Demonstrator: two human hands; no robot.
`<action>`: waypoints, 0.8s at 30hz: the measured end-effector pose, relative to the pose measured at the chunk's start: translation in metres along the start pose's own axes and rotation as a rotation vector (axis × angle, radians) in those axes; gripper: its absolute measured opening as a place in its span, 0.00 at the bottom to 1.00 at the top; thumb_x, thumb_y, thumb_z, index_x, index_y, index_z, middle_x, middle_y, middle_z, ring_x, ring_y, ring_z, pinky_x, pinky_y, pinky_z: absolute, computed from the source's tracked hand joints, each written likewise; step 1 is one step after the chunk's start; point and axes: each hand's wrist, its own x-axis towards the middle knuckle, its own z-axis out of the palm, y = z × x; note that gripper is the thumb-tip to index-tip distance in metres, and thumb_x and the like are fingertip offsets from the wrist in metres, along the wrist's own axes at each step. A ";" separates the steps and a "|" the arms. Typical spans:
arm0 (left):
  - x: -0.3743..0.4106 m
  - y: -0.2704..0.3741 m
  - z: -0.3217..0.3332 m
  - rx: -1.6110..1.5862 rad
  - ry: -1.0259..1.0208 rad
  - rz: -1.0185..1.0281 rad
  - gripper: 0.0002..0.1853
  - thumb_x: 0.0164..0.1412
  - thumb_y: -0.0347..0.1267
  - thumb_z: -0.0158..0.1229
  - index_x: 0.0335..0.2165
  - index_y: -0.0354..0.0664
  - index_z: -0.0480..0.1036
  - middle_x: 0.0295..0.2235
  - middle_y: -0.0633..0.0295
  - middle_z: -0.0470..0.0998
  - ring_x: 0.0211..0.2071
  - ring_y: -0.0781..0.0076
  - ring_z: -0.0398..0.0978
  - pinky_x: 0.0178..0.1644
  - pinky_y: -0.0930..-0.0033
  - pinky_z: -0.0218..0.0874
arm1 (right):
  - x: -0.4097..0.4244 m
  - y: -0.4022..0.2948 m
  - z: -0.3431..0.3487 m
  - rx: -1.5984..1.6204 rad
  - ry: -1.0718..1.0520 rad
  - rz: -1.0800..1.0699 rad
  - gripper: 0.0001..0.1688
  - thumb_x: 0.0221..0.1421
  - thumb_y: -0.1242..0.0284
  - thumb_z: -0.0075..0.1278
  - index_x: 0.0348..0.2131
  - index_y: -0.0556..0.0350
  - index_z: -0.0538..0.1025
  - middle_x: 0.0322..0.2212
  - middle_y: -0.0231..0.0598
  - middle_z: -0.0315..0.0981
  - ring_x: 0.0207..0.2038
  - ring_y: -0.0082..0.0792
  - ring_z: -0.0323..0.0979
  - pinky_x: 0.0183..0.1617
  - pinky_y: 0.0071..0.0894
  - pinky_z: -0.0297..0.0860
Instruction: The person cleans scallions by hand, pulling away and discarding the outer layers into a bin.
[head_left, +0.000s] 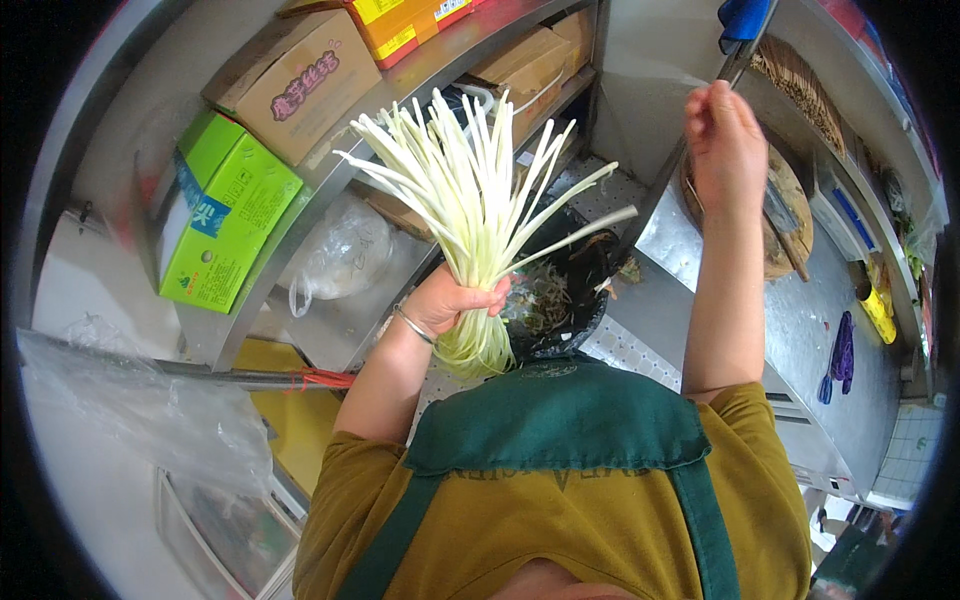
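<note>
A thick bunch of pale stalks (480, 202), apparently blanched chives, is gripped around its lower part by my left hand (465, 296). White stalk ends fan out upward, while thin yellow-green leaves hang bent below the fist. A few stalks splay to the right. My right hand (724, 142) is raised on the right, with curled fingers, in front of a metal post (742, 60). Its palm side is partly hidden, so whether it holds something small is unclear. Below the bunch stands a black-lined bin (589, 300) with plant scraps inside.
Left, a metal shelf carries a green carton (232, 217) and a cardboard box (300, 82). A clear plastic bag (345, 244) lies on the lower shelf. On the right, a steel worktop (817, 330) holds a round wooden chopping block (795, 217) with a cleaver and a purple tie bundle (842, 352).
</note>
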 end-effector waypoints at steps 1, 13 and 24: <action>0.000 0.000 -0.001 -0.003 0.009 -0.011 0.17 0.42 0.26 0.61 0.34 0.35 0.67 0.25 0.63 0.69 0.24 0.75 0.67 0.29 0.74 0.60 | 0.001 -0.003 -0.005 0.048 -0.011 -0.041 0.08 0.56 0.70 0.46 0.30 0.54 0.74 0.25 0.29 0.70 0.28 0.17 0.64 0.32 0.13 0.61; 0.002 0.006 0.006 0.016 -0.148 -0.090 0.21 0.37 0.32 0.65 0.32 0.37 0.67 0.20 0.64 0.67 0.19 0.74 0.65 0.23 0.74 0.56 | -0.028 0.023 0.057 -0.396 -0.810 0.429 0.13 0.49 0.67 0.53 0.27 0.60 0.75 0.22 0.28 0.71 0.26 0.17 0.65 0.32 0.19 0.62; -0.003 0.008 0.002 -0.079 -0.136 0.038 0.17 0.40 0.34 0.62 0.27 0.38 0.65 0.17 0.67 0.63 0.16 0.78 0.62 0.23 0.75 0.53 | -0.044 0.035 0.056 -0.209 -0.366 0.397 0.09 0.49 0.71 0.49 0.27 0.60 0.73 0.21 0.29 0.69 0.23 0.17 0.63 0.28 0.14 0.59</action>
